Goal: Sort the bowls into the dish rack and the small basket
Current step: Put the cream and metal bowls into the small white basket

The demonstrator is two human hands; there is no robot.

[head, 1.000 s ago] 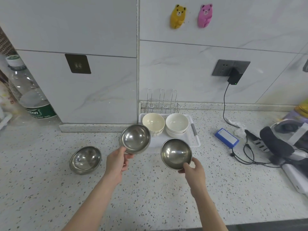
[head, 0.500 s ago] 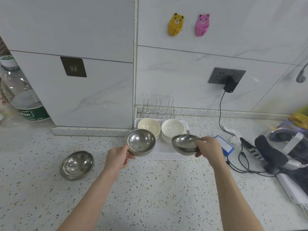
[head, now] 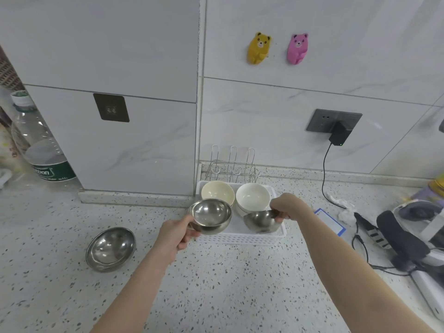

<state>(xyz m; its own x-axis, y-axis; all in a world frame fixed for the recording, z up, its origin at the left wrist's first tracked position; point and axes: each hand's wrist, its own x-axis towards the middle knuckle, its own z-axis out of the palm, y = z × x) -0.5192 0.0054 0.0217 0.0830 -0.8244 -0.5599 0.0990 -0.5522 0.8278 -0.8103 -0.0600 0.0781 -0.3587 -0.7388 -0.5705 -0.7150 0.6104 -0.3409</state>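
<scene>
My left hand grips the rim of a steel bowl, held upright over the front left of the small white basket. A second steel bowl is held at its right rim by my right hand, low inside the basket's front right part. Behind them in the basket sit a cream bowl and a white bowl. A third steel bowl rests tilted on the counter to the left. The wire dish rack stands bare behind the basket against the wall.
A large water bottle stands at the far left. Right of the basket lie a blue-edged card, crumpled paper, black cables and a headset-like device. A charger hangs plugged into the wall socket.
My right hand has carried its steel bowl forward and lowered it into the basket's front right. My left hand's bowl has shifted slightly toward the basket's front left.
</scene>
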